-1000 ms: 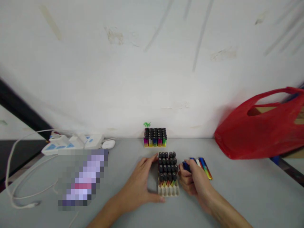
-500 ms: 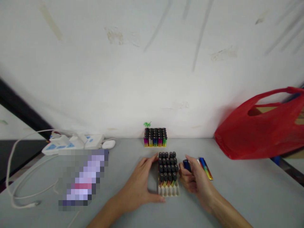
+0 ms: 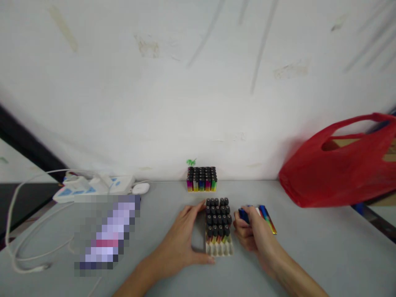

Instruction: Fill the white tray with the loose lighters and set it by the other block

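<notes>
A beige tray [image 3: 219,248] holding several black-capped lighters stands on the grey table in front of me, its nearest row of slots bare. My left hand [image 3: 182,242] cups the tray's left side, thumb along the front edge and fingers at its far corner. My right hand [image 3: 254,236] is closed on a blue lighter [image 3: 243,215] just right of the tray. A few loose multicoloured lighters [image 3: 266,218] lie on the table behind that hand.
A second, full tray of lighters [image 3: 201,179] stands by the white wall. A power strip [image 3: 93,186] with white cables lies at the left, next to a blurred patch. A red plastic bag [image 3: 337,169] sits at the right.
My right hand has shifted slightly, its fingers closing round the blue lighter over the loose ones. The left hand and the tray have stayed put.
</notes>
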Demonstrator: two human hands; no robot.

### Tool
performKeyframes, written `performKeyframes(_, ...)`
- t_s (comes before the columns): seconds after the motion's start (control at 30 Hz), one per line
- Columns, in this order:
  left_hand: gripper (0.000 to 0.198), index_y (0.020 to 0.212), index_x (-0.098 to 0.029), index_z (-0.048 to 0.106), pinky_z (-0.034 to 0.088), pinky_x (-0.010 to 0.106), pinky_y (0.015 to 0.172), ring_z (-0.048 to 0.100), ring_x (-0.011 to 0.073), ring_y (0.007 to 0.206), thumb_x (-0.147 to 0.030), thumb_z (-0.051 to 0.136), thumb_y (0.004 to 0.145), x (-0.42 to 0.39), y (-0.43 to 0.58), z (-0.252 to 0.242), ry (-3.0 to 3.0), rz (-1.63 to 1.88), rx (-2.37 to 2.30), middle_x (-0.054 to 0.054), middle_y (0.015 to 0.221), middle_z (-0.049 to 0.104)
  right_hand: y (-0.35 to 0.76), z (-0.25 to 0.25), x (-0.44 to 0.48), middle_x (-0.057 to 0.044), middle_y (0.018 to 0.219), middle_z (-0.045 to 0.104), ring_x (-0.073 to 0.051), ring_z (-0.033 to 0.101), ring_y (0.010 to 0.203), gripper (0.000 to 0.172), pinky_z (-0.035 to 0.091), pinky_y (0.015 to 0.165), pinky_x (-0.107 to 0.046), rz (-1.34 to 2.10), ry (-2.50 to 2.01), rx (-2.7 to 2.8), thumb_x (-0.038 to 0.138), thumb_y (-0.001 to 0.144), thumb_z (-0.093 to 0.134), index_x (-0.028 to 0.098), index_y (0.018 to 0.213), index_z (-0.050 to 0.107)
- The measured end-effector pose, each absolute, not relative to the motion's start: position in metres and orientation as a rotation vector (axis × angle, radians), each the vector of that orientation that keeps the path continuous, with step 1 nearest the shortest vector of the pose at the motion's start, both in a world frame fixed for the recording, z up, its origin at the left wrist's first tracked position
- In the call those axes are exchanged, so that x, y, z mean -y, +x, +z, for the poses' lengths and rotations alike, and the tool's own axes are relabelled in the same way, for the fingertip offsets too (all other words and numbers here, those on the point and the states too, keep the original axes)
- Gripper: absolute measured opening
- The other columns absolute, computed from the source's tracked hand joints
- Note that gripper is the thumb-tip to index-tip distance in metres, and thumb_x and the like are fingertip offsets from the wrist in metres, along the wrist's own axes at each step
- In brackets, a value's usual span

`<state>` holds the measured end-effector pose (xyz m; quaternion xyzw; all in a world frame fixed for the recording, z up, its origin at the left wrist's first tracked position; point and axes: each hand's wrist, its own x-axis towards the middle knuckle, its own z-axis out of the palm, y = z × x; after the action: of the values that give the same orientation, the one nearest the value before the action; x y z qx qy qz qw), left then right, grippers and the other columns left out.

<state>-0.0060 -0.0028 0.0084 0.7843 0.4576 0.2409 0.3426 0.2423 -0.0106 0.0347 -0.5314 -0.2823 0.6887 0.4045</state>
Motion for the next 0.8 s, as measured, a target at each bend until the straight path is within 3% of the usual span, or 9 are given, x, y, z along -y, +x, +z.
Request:
performKeyframes(0.13, 0.134, 0.172, -0.026, 0.035, 0.035, 0.061, 0.133, 0.045, 0.0435, 0.154, -0.050, 0.109, 0.062, 0.003, -0.006, 0.010, 2.039, 0.630, -1.189, 0.019, 0.164, 0.050, 0.244, 0.032, 0.007, 0.012, 0.056, 0.023, -0.007, 0.011, 0.049, 0.060, 0.009, 0.047, -0.024, 1.695, -1.261, 0.768, 0.080, 0.080, 0.068, 0.025, 0.069, 0.046)
performKeyframes(0.23, 0.135, 0.172, -0.027, 0.035, 0.036, 0.062, 0.132, 0.046, 0.0443, 0.153, -0.051, 0.109, 0.062, 0.004, -0.006, 0.009, 2.040, 0.640, -1.184, 0.019, 0.163, 0.050, 0.244, 0.034, 0.007, 0.009, 0.055, 0.036, -0.009, 0.023, 0.046, 0.064, 0.019, 0.045, -0.025, 1.506, -1.214, 0.856, 0.086, 0.082, 0.069, 0.023, 0.080, 0.058)
performKeyframes(0.33, 0.135, 0.173, -0.027, 0.035, 0.035, 0.063, 0.132, 0.046, 0.0448, 0.153, -0.051, 0.109, 0.063, 0.003, -0.006, 0.007, 2.043, 0.653, -1.181, 0.020, 0.165, 0.049, 0.245, 0.038, 0.007, 0.003, 0.064, 0.053, -0.014, 0.044, 0.057, 0.057, 0.038, 0.056, -0.027, 1.296, -1.171, 1.000, 0.078, 0.095, 0.067, 0.022, 0.083, 0.061)
performKeyframes(0.4, 0.135, 0.173, -0.028, 0.034, 0.034, 0.064, 0.132, 0.046, 0.0455, 0.153, -0.051, 0.108, 0.063, 0.003, -0.006, 0.007, 2.053, 0.658, -1.175, 0.019, 0.165, 0.049, 0.248, 0.038, 0.008, 0.001, 0.071, 0.058, -0.017, 0.052, 0.069, 0.052, 0.044, 0.067, -0.028, 1.264, -1.157, 1.071, 0.071, 0.102, 0.065, 0.022, 0.084, 0.062)
performKeyframes(0.5, 0.135, 0.172, -0.028, 0.035, 0.035, 0.064, 0.131, 0.046, 0.0458, 0.153, -0.051, 0.109, 0.062, 0.003, -0.006, 0.008, 2.049, 0.654, -1.169, 0.019, 0.164, 0.051, 0.255, 0.040, 0.007, 0.000, 0.082, 0.058, -0.017, 0.052, 0.078, 0.045, 0.042, 0.070, -0.027, 1.261, -1.174, 1.123, 0.066, 0.103, 0.068, 0.022, 0.091, 0.065)
performKeyframes(0.67, 0.135, 0.172, -0.029, 0.035, 0.035, 0.063, 0.132, 0.046, 0.0454, 0.153, -0.051, 0.109, 0.061, 0.002, -0.005, 0.009, 2.039, 0.651, -1.173, 0.019, 0.164, 0.050, 0.275, 0.053, -0.001, 0.002, 0.074, 0.055, -0.015, 0.043, 0.068, 0.049, 0.034, 0.060, -0.027, 1.322, -1.233, 1.312, 0.067, 0.096, 0.076, 0.022, 0.085, 0.064)
performKeyframes(0.8, 0.135, 0.172, -0.025, 0.035, 0.035, 0.061, 0.132, 0.045, 0.0452, 0.154, -0.048, 0.109, 0.062, 0.002, -0.005, 0.008, 2.045, 0.642, -1.185, 0.020, 0.165, 0.049, 0.292, 0.064, -0.004, -0.002, 0.073, 0.067, -0.015, 0.048, 0.066, 0.047, 0.034, 0.062, -0.028, 1.417, -1.194, 1.567, 0.064, 0.096, 0.077, 0.019, 0.082, 0.070)
